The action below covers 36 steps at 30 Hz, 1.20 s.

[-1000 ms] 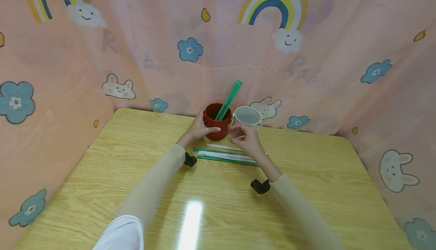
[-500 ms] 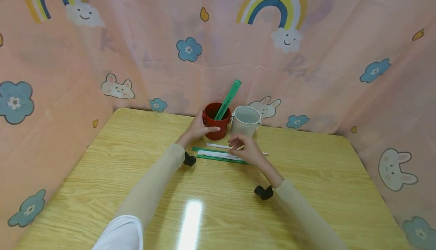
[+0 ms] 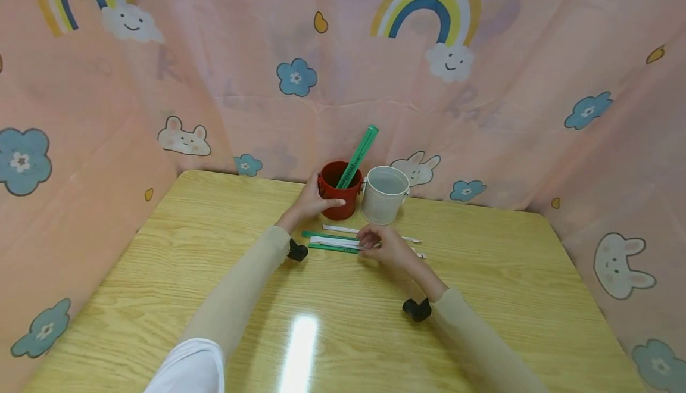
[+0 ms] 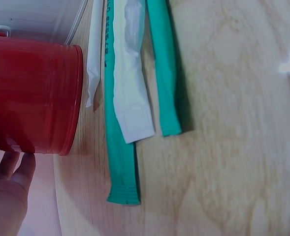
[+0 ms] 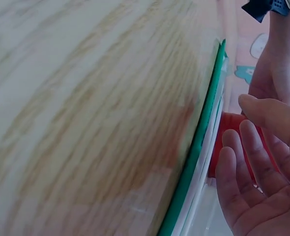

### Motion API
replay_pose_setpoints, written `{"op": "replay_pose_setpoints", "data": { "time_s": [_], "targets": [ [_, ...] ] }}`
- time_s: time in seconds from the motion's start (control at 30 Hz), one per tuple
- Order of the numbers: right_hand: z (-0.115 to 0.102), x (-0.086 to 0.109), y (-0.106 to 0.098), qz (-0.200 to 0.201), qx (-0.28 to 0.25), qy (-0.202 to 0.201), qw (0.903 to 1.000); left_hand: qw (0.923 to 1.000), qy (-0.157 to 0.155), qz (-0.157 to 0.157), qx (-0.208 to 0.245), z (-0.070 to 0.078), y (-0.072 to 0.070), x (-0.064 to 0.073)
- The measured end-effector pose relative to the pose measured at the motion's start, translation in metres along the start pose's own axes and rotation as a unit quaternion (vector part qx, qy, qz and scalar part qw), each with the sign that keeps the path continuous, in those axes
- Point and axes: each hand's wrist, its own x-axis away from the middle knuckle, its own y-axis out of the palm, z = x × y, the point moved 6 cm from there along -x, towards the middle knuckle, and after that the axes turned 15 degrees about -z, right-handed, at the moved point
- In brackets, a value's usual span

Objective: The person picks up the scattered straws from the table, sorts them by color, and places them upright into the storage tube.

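Observation:
My left hand [image 3: 311,202] holds the small red bucket [image 3: 343,203] from its left side, thumb across the front. One long, narrow green packet [image 3: 358,156] leans upright inside that bucket. In front of the buckets lie several slim wrapped packets: printed green ones [image 4: 122,179], a wide white one [image 4: 132,103] and a thin white one [image 4: 94,64]. Over their right part hovers my right hand [image 3: 390,246], hiding their middle. Its fingers [image 5: 250,152] are loosely bent and the thumb stands apart, with nothing between them in the right wrist view.
A whitish bucket [image 3: 382,203] stands right beside the red one, near the table's back edge. Behind the wooden table [image 3: 225,321] hangs a pink printed cloth [image 3: 236,41]. Black wrist devices [image 3: 417,309] sit at the cuffs.
My right hand has come down and toward me, from in front of the whitish bucket to over the packets. The left hand keeps its hold on the red bucket.

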Motion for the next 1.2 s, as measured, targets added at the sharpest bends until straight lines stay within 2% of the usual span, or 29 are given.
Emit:
{"op": "replay_pose_setpoints", "data": {
  "time_s": [0.13, 0.33, 0.43, 0.67, 0.93, 1.2],
  "targets": [
    [0.005, -0.001, 0.003, -0.015, 0.008, 0.009, 0.9998, 1.0, 0.002, -0.002, 0.007, 0.005, 0.0, 0.003],
    [0.006, -0.002, 0.007, -0.023, 0.032, 0.005, 0.9992, 0.9992, 0.003, -0.013, 0.037, 0.025, 0.0, 0.014],
    [0.006, -0.002, 0.007, -0.024, 0.038, 0.009, 0.999, 0.9991, 0.007, -0.015, 0.039, 0.028, 0.0, 0.015],
    [0.006, -0.002, 0.007, -0.016, 0.05, 0.021, 0.9984, 0.9998, 0.012, -0.006, 0.016, 0.007, 0.002, 0.004],
    [0.005, -0.003, 0.009, -0.012, 0.084, 0.024, 0.9961, 0.9999, 0.012, -0.002, 0.004, 0.0, 0.0, 0.0],
    [0.001, -0.005, 0.01, -0.024, 0.103, 0.036, 0.9938, 0.9998, 0.008, 0.0, -0.016, -0.002, -0.002, -0.001]
  ]
}}
